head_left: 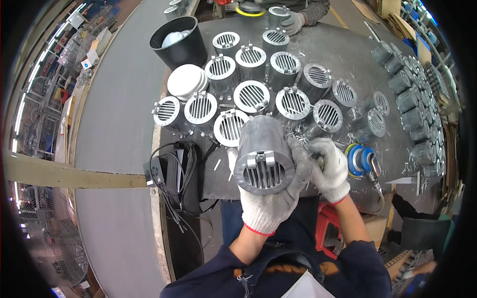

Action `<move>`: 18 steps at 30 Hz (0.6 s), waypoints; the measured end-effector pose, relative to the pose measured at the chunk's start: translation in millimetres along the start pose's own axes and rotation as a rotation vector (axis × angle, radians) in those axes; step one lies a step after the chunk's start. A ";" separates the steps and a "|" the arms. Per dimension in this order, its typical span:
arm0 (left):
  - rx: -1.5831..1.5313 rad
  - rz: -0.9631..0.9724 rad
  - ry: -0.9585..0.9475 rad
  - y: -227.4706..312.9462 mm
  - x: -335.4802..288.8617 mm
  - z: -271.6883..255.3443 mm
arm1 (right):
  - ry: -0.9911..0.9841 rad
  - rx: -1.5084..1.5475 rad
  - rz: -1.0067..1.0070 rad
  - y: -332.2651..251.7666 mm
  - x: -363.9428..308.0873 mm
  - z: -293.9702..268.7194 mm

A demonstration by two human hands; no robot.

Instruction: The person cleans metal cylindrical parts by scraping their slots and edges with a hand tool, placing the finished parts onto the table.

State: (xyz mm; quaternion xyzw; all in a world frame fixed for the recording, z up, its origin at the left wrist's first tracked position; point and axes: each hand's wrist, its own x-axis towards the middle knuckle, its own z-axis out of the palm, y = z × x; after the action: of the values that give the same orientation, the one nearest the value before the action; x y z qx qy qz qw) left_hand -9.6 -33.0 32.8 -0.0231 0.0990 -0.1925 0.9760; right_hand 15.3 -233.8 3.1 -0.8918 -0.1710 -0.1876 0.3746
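Observation:
My left hand (271, 206), in a white knit glove with a grey palm, is wrapped round a grey metal cylinder (262, 135). The slotted, ring-shaped end of this cylinder faces me, with small metal lugs on it. Close against its right side is my gloved right hand (332, 169), fingers curled together; what they pinch, if anything, is hidden. A blue disc sander (361, 160) with a yellow-edged pad lies just right of that hand. Several similar cylinders with slotted tops (252, 96) stand on the dark table beyond my hands.
Left of the cylinders are white discs (186, 81), a black bucket (180, 44) and a black bag (188, 171) with cables. Stacked cylinders (408, 102) fill the right side. Across the table, a co-worker's gloved hand (294, 23) touches another cylinder. Metal scraps (298, 136) litter the tabletop.

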 end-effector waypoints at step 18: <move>-2.599 -0.748 -0.136 5.1 -12.0 0.6 | 0.068 0.961 -0.135 -125.0 102.3 -35.6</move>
State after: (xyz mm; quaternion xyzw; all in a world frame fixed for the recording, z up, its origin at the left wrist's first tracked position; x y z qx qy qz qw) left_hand -18.5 -23.7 35.2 -0.9559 0.1478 -0.2107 0.1415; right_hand 41.3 -160.4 149.0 -0.5980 -0.2836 -0.1402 0.7364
